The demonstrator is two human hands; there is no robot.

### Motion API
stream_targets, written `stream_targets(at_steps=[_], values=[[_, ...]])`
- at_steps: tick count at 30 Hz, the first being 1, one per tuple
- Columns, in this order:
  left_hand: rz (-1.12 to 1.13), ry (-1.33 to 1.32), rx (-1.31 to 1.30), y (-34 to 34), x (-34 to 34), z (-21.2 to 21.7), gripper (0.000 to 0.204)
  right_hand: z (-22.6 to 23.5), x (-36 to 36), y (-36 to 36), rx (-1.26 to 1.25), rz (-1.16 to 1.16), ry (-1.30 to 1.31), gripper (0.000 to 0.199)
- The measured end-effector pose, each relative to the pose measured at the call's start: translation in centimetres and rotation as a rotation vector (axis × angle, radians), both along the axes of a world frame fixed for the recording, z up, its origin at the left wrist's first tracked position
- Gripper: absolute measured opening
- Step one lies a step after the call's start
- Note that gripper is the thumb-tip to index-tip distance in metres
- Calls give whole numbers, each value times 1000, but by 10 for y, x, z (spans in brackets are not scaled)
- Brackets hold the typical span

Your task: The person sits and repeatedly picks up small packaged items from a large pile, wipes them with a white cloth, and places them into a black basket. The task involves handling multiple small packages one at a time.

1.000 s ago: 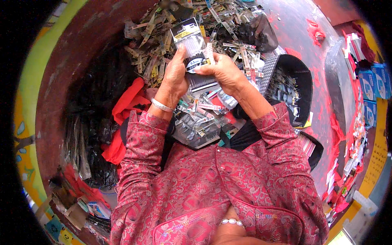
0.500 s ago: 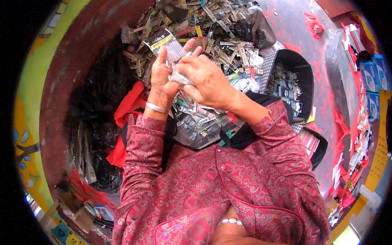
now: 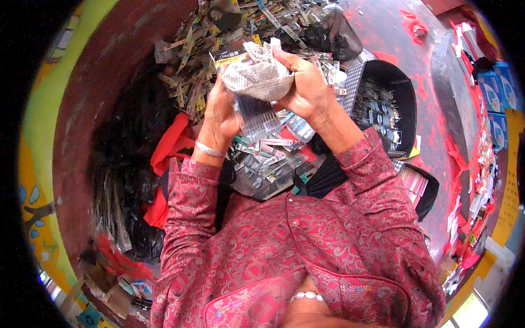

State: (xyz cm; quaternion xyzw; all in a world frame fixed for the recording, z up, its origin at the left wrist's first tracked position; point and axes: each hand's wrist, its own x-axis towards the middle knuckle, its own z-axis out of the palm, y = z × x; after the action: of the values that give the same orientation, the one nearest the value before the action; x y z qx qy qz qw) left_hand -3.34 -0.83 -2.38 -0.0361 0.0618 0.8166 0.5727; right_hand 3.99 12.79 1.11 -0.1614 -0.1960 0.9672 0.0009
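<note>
Clear packet, a flat plastic sleeve with a dark comb-like insert, is held upright at chest height above the lap, far from the torso, so that both hands can work on it. Left hand, its grip closed on the packet's left edge, steadies it. Grey mesh cloth drapes over the packet's top, pinched there by the right hand. Farther right, a black tray holds similar packets within reach.
</note>
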Motion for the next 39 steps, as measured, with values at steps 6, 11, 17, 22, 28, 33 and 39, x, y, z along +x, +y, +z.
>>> stream_targets(at_steps=[6, 11, 17, 22, 28, 33, 39], values=[[-54, 160, -8, -2, 12, 4, 55, 3, 0, -2, 465, -110, 80, 27], [36, 244, -58, 3, 16, 13, 58, -5, 9, -34, 2162, -95, 597, 46], [-41, 56, -3, -11, 9, 16, 58, 18, 6, 8, 1387, -13, 253, 47], [102, 211, -148, -12, 1, -7, 46, -8, 7, -9, 2020, -59, 417, 55], [24, 141, -84, -10, 3, -6, 46, 8, 13, -16, 1890, -62, 320, 45], [-141, 25, 116, -7, 12, 3, 52, 8, 3, 13, 2031, -329, 258, 42], [-55, 441, -62, -8, 15, -1, 56, 22, 1, 2, 2300, -609, 291, 33]])
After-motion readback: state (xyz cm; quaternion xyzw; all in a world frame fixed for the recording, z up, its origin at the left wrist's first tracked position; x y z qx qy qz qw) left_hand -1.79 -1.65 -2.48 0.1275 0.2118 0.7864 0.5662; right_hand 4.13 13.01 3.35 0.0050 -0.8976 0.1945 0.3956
